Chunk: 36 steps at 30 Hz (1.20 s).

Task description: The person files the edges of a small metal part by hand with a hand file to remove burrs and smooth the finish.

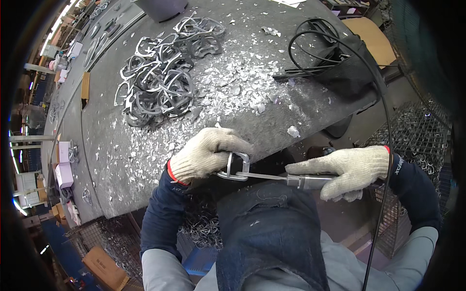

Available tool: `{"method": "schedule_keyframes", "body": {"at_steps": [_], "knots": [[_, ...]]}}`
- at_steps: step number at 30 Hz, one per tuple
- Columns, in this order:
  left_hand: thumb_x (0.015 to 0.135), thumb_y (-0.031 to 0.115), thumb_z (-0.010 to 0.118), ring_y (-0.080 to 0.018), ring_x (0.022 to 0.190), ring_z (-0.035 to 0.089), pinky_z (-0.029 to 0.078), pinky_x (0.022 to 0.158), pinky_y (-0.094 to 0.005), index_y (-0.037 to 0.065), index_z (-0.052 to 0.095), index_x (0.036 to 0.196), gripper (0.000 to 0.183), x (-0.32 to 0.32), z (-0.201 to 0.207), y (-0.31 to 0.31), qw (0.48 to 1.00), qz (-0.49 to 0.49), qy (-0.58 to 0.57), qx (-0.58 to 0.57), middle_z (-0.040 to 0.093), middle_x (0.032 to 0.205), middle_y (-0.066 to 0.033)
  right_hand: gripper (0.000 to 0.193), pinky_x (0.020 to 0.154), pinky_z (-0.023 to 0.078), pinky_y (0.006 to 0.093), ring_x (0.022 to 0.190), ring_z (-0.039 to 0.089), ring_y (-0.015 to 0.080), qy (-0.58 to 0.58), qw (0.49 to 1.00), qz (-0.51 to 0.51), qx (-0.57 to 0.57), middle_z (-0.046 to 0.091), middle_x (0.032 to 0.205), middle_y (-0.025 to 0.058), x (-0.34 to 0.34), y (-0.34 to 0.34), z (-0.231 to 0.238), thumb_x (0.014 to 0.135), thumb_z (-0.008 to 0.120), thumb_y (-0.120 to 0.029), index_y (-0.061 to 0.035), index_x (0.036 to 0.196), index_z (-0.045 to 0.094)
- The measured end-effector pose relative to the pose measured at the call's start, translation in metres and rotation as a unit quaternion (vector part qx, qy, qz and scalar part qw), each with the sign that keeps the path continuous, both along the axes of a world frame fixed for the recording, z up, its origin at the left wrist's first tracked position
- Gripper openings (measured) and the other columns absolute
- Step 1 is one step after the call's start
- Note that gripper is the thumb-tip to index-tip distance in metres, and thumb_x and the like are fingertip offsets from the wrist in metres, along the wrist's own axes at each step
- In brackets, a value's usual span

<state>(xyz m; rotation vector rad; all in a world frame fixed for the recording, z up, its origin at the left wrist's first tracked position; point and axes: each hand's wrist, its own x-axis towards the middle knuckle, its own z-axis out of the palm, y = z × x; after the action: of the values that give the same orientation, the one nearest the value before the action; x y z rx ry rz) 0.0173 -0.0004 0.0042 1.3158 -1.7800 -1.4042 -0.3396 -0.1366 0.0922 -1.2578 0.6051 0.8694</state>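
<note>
My left hand (206, 154), in a cream knit glove, is closed on one side of a silvery metal frame-shaped casting (246, 164) just off the table's front edge. In my right hand (350, 169), gloved alike, lies a powered hand file (306, 182) with a cylindrical metal body. Its long thin blade (264, 176) points left and reaches the casting's lower edge; whether it goes through the opening I cannot tell. My right index finger stretches along the body while the other fingers wrap round it.
Similar castings (160, 72) lie heaped at the table's back left. Silvery flakes (242, 80) cover much of the grey tabletop (272, 131). A black cable (388, 121) runs down past my right arm. Wire baskets of metal parts (412, 128) stand right and below; a dark bin (162, 8) sits at the back.
</note>
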Motion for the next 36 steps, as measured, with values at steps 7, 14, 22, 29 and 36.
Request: {"method": "schedule_keyframes", "body": {"at_steps": [7,14,22,29,36], "knots": [[0.094,0.013,0.085,-0.0302,0.104,0.083,0.064,0.098,-0.0418,0.003,0.089,0.127,0.035,0.000,-0.001,-0.003,0.999,-0.022,-0.003,-0.027,0.085,0.113,-0.0147,0.106,0.061,0.064,0.0295,0.070,0.073,0.0122,0.060,0.996,-0.043,0.052,0.079,0.108,0.0088,-0.004,0.004,0.001,0.104,0.080,-0.017,-0.0174,0.193,0.022],[0.095,0.012,0.084,-0.0294,0.105,0.083,0.064,0.097,-0.0411,0.003,0.089,0.127,0.034,-0.004,0.000,0.001,0.999,-0.009,0.014,-0.038,0.085,0.112,-0.0141,0.107,0.060,0.064,0.0299,0.070,0.073,0.0122,0.019,0.999,-0.041,0.015,0.078,0.100,0.0067,-0.008,0.016,-0.002,0.102,0.076,-0.014,-0.0150,0.193,0.021],[0.094,0.012,0.084,-0.0295,0.107,0.083,0.064,0.099,-0.0413,0.001,0.089,0.127,0.035,0.000,-0.003,-0.001,1.000,-0.009,0.011,-0.011,0.085,0.113,-0.0149,0.087,0.064,0.069,0.0421,0.072,0.081,0.0285,-0.309,0.896,0.023,-0.317,0.081,0.104,0.0194,-0.009,0.039,-0.015,0.106,0.076,-0.018,-0.0194,0.185,0.042],[0.094,0.010,0.082,-0.0239,0.110,0.082,0.064,0.101,-0.0391,-0.001,0.088,0.128,0.036,0.002,-0.002,-0.007,0.999,-0.001,0.030,0.039,0.086,0.116,-0.0128,0.067,0.053,0.060,0.0467,0.061,0.074,0.0335,-0.226,0.743,0.145,-0.614,0.065,0.079,0.0109,-0.032,0.067,-0.021,0.104,0.083,-0.027,-0.0376,0.168,0.065],[0.095,0.009,0.082,-0.0224,0.110,0.082,0.063,0.103,-0.0365,-0.002,0.087,0.130,0.037,0.003,-0.003,-0.009,0.998,-0.008,0.038,0.048,0.087,0.119,-0.0122,0.072,0.059,0.064,0.0462,0.070,0.078,0.0330,-0.222,0.761,0.136,-0.594,0.071,0.085,0.0115,-0.034,0.072,-0.030,0.105,0.082,-0.026,-0.0338,0.173,0.060]]}}
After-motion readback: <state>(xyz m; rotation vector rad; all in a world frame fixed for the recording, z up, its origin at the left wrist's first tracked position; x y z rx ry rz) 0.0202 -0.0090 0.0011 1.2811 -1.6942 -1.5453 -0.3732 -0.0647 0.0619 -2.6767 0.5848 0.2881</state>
